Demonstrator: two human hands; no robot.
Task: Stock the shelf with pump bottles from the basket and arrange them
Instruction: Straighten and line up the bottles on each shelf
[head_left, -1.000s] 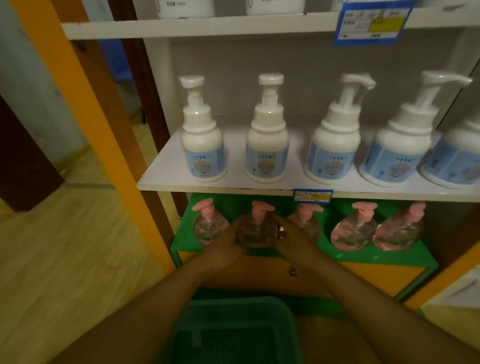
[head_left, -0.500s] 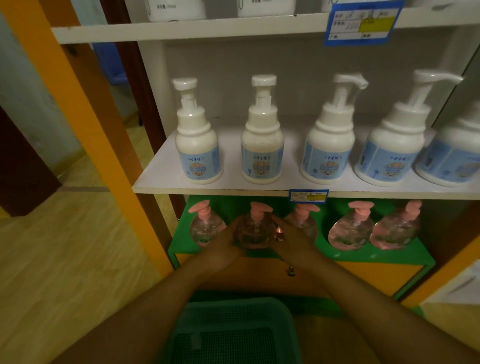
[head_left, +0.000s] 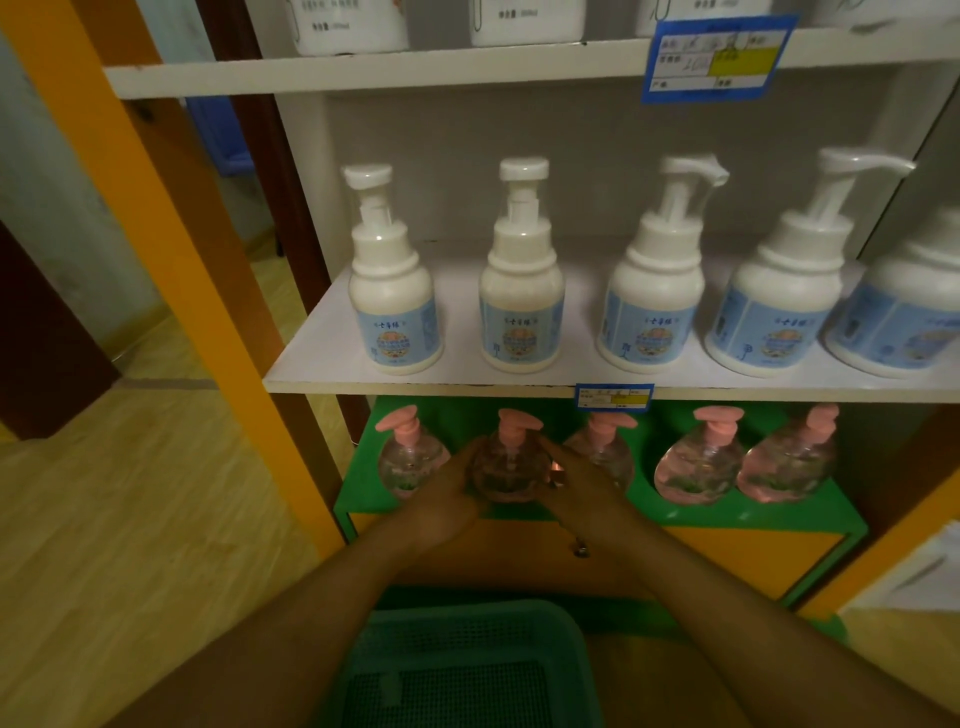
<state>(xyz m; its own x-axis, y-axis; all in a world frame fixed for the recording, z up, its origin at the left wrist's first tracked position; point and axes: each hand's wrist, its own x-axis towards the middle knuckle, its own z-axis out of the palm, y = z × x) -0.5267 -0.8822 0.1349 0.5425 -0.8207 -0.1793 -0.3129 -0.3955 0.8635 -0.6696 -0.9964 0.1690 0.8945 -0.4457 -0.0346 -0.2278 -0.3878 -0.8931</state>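
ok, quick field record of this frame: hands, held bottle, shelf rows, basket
left hand: grips left side of the clear pump bottle
right hand: grips its right side, a finger up near the pink pump
held bottle: second from left, upright on the green shelf
green shelf row: five clear bottles, pink pumps
white shelf: five white pump bottles, blue labels
basket: green, below the arms; no bottles visible in it

We see blue labels with small Chinese characters on the white pump bottles (head_left: 393, 291), too blurred to read. The blue-and-yellow price tags (head_left: 717, 56) carry print, perhaps handwritten figures, also illegible.
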